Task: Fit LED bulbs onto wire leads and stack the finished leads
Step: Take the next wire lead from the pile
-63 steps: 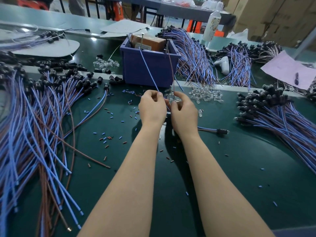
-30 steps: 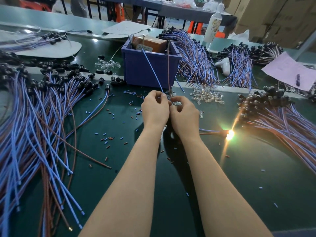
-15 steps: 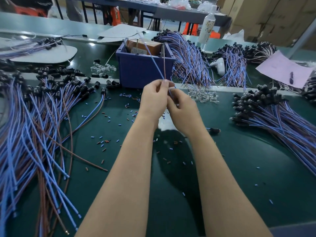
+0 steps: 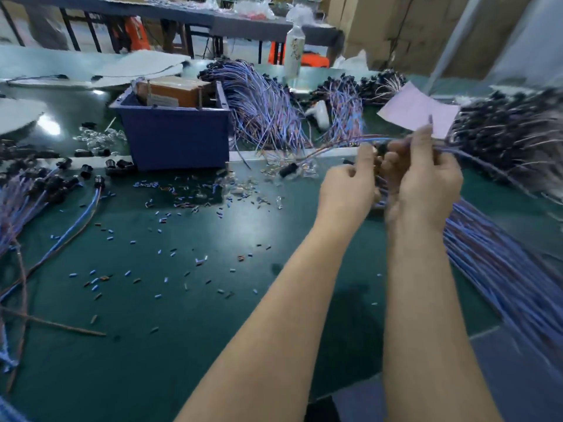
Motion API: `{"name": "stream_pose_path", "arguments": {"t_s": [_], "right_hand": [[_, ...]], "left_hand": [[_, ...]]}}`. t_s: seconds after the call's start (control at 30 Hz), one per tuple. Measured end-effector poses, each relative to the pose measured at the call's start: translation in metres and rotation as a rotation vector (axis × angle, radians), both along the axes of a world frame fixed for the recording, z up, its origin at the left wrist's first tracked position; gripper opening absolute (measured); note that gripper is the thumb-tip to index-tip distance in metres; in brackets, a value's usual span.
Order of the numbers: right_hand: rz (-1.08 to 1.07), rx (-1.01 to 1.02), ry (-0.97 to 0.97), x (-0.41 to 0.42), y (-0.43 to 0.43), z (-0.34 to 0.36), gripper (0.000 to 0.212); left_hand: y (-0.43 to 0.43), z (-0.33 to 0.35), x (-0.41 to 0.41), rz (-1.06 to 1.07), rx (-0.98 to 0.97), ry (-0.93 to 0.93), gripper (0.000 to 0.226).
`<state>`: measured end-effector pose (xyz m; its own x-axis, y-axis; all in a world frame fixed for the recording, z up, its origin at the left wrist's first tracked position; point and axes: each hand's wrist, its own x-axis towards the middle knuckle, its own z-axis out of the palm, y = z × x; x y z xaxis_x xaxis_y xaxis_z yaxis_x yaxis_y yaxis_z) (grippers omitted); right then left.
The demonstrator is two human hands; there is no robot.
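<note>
The picture is blurred by motion. My left hand [image 4: 347, 190] and my right hand [image 4: 423, 184] are raised close together above the green mat, at the edge of the big pile of finished leads [image 4: 502, 269] on the right. Between them they hold one blue and brown wire lead [image 4: 335, 147]. Its wires trail left and down to a black socket [image 4: 288, 170] by a heap of clear LED bulbs [image 4: 304, 173]. My right fingers pinch the wires with the index finger raised; my left fingers are curled at the wires.
A blue bin [image 4: 176, 135] holding a brown box stands at centre left. Unfitted leads with black sockets [image 4: 45, 190] lie at the left. Cut insulation bits [image 4: 170, 260] litter the mat. More lead bundles [image 4: 265, 108], a white bottle [image 4: 294, 50] and pink paper [image 4: 417, 114] sit behind.
Both hands left the spot in front of the blue bin and carried the lead right, to the finished pile. The socket lit briefly a second ago and is dark now.
</note>
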<state>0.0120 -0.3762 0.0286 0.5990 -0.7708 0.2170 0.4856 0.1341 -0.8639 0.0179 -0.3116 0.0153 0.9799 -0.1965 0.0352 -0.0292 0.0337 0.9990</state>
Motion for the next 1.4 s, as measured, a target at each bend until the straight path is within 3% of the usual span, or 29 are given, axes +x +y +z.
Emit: {"name": "stream_pose_path", "arguments": {"t_s": [0.13, 0.3, 0.4, 0.47, 0.7, 0.83, 1.0, 1.13, 1.27, 1.4], "right_hand": [[0.001, 0.243, 0.008, -0.017, -0.034, -0.021, 0.029], [-0.013, 0.379, 0.258, -0.026, -0.078, -0.049, 0.039], [0.096, 0.702, 0.147, -0.025, -0.093, -0.062, 0.035], [0.112, 0.809, 0.075, -0.023, -0.096, -0.068, 0.031], [0.044, 0.743, 0.154, -0.012, -0.086, -0.068, 0.019], [0.081, 0.625, 0.192, 0.003, -0.053, -0.060, 0.017], [0.368, 0.404, 0.241, 0.031, 0.035, -0.043, 0.017], [0.615, -0.023, 0.354, 0.043, 0.118, -0.043, 0.021], [0.782, -0.611, 0.443, 0.048, 0.197, -0.049, 0.018], [0.859, -0.991, 0.472, 0.049, 0.259, -0.062, 0.019]], "left_hand": [[-0.051, -0.006, 0.014, -0.030, -0.359, 0.117, 0.034], [-0.104, -0.021, 0.028, -0.093, -0.281, 0.185, 0.034], [-0.123, -0.042, 0.034, -0.148, -0.165, 0.292, 0.032], [-0.128, -0.054, 0.037, -0.166, -0.079, 0.311, 0.030], [-0.112, -0.059, 0.037, -0.149, -0.196, 0.312, 0.029], [-0.072, -0.041, 0.034, 0.022, -0.248, 0.216, 0.020], [0.013, -0.024, 0.037, 0.339, -0.355, 0.090, 0.014], [0.094, -0.015, 0.040, 0.654, -0.404, 0.047, 0.015], [0.178, -0.014, 0.037, 0.937, -0.411, -0.002, 0.013], [0.246, -0.019, 0.030, 1.162, -0.488, -0.001, 0.013]]}}
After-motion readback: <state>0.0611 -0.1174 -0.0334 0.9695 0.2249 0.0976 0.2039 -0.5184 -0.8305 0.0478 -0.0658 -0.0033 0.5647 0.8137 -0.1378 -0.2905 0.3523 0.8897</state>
